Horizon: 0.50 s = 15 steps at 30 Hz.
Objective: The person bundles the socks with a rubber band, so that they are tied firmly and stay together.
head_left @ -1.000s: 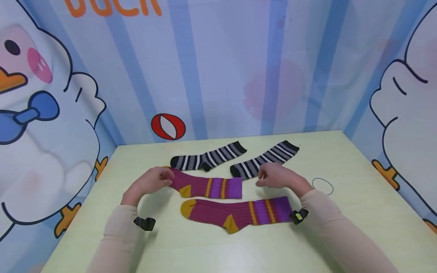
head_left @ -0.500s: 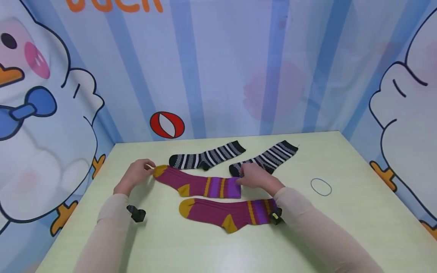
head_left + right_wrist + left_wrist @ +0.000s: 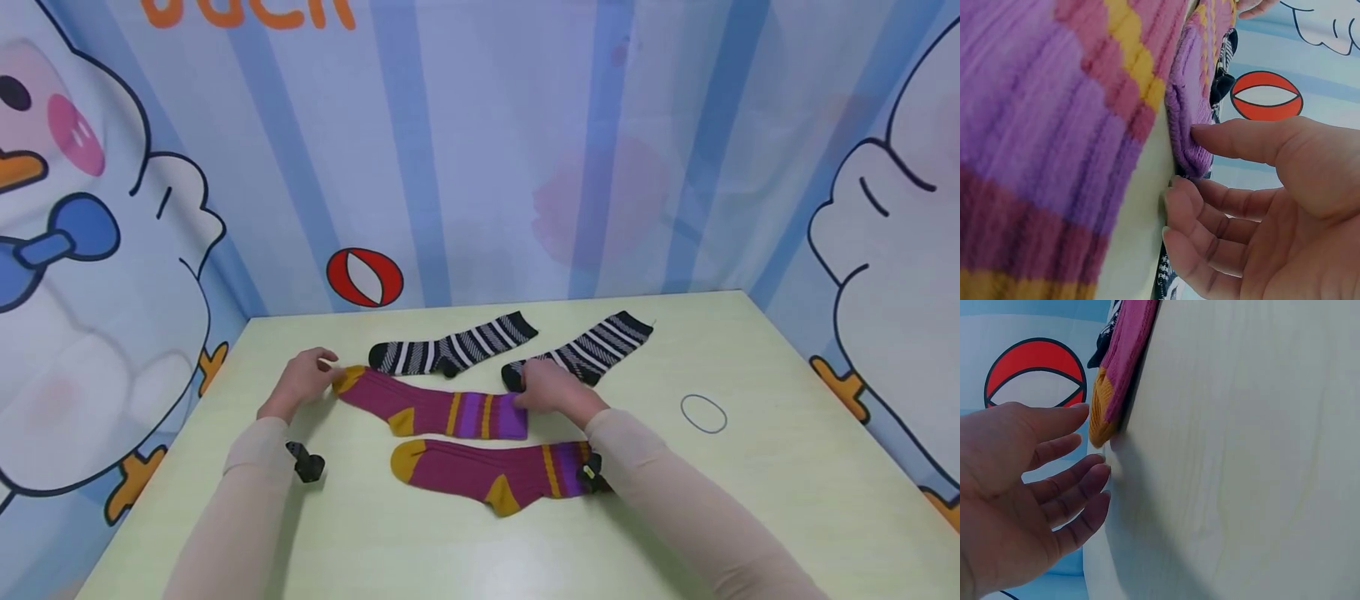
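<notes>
A maroon sock [image 3: 431,408] with a mustard toe and heel and a purple striped cuff lies across the table's middle. At its toe is my left hand [image 3: 303,382], thumb tip right by the mustard knit and fingers loosely bent and spread in the left wrist view. My right hand [image 3: 553,387] pinches the purple cuff [image 3: 1188,119] at its far corner, thumb over the knit and fingers curled beside it. Nearer me lies the matching sock [image 3: 468,475], its cuff end partly hidden by my right sleeve and wrist camera.
Behind lie two black-and-white striped socks, the left one [image 3: 453,343] flat and the right one [image 3: 600,346] partly covered by my right hand. A thin loop [image 3: 703,414] rests on the pale table [image 3: 420,554] at the right. A printed duck curtain [image 3: 495,150] encloses the table.
My left hand has moved left to the maroon sock's toe. My right hand has come left and down onto its cuff. The socks look unmoved.
</notes>
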Tool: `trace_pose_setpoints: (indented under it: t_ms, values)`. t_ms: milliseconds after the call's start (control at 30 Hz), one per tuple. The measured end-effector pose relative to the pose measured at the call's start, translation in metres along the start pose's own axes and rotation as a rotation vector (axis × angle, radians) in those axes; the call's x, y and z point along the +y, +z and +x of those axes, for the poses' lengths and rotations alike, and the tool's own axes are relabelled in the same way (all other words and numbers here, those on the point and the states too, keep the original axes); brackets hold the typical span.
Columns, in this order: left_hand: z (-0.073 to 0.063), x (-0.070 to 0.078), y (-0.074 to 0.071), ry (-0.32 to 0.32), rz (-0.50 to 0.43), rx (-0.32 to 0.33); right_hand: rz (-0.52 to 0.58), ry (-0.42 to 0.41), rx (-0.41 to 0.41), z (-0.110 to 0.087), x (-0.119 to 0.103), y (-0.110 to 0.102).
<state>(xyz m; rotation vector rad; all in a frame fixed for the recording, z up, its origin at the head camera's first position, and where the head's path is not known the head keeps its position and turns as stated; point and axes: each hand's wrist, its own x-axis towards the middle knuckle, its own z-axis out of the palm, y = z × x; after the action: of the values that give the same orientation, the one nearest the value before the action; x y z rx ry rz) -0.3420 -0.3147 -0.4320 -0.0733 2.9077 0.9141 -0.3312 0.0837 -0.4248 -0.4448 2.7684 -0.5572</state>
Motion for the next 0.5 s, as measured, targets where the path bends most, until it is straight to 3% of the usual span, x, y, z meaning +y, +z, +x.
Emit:
trace_pose_setpoints:
  t_ms: [500]
  values:
    - [0.0066, -0.0023, 0.0066, -0.037, -0.074, -0.047, -0.019, -0.033, 0.096, -0.009, -0.0038, 0.0007]
